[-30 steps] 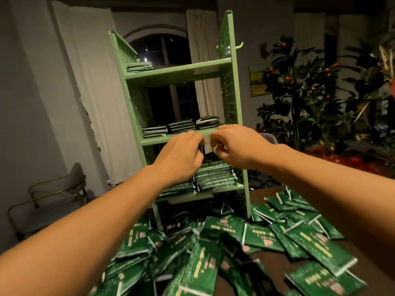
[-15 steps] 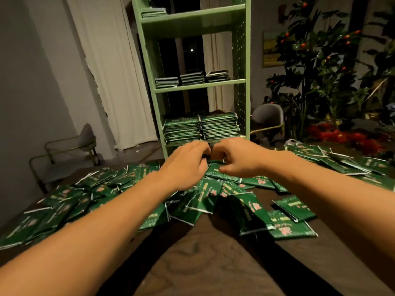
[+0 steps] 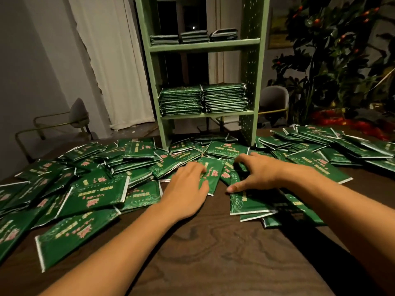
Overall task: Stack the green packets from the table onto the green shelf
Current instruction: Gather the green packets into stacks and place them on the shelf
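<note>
Many green packets [image 3: 100,195] lie scattered over the dark wooden table [image 3: 213,248]. The green shelf [image 3: 205,47] stands at the table's far side. Two tall stacks of packets [image 3: 203,99] fill its lower board, and three short stacks [image 3: 193,36] sit on the board above. My left hand [image 3: 186,191] rests on a packet [image 3: 210,178] in the middle of the pile, fingers over its left edge. My right hand [image 3: 254,174] is spread over the packets just to the right, fingers arched, thumb pressing on a packet [image 3: 245,201].
A grey chair [image 3: 74,116] with a brass frame stands left of the table, another [image 3: 272,101] behind the shelf on the right. A white curtain [image 3: 111,60] hangs behind. A leafy plant [image 3: 333,56] with orange fruit fills the back right.
Both hands have come down from the shelf's middle board to the packet pile on the table and spread apart. The view has tilted downward.
</note>
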`<state>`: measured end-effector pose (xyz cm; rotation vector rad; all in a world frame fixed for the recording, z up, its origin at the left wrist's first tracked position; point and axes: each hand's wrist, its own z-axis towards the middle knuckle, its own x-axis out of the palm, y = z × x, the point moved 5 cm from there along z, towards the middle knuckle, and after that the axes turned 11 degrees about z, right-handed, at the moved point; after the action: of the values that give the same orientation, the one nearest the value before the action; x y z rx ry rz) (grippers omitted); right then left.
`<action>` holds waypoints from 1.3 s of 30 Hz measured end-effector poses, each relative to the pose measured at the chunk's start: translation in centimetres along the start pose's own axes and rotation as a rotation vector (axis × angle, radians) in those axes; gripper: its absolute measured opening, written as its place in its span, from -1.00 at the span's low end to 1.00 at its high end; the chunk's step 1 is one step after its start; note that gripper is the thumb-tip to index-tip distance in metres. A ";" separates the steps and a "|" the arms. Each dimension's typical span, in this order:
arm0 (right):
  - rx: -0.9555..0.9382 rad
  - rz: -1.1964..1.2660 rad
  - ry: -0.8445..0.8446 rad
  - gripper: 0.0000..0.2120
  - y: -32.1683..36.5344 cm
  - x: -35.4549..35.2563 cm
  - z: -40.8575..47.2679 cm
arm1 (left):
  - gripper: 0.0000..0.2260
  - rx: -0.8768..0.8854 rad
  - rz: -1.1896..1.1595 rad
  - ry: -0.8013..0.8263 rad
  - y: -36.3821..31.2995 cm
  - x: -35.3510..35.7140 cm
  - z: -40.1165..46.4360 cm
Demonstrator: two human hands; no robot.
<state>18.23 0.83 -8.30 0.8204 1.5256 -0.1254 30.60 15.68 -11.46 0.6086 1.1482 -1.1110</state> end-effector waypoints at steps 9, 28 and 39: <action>-0.119 -0.011 -0.426 -0.37 0.9 2.8 0.8 | -0.72 -0.085 -0.259 -0.131 1.1 -0.6 -0.5; 0.088 0.233 -0.302 -0.21 -0.4 0.7 -2.1 | -0.67 -0.306 -0.583 -0.112 2.1 -0.5 -1.2; 0.121 -0.047 -0.551 -0.30 -0.4 -0.9 -3.3 | -0.57 -0.308 -0.716 -0.189 2.0 -1.3 -1.3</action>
<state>15.18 1.99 -7.12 0.7655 1.0230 -0.4444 31.93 17.96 -11.00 -0.1746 1.3744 -1.5078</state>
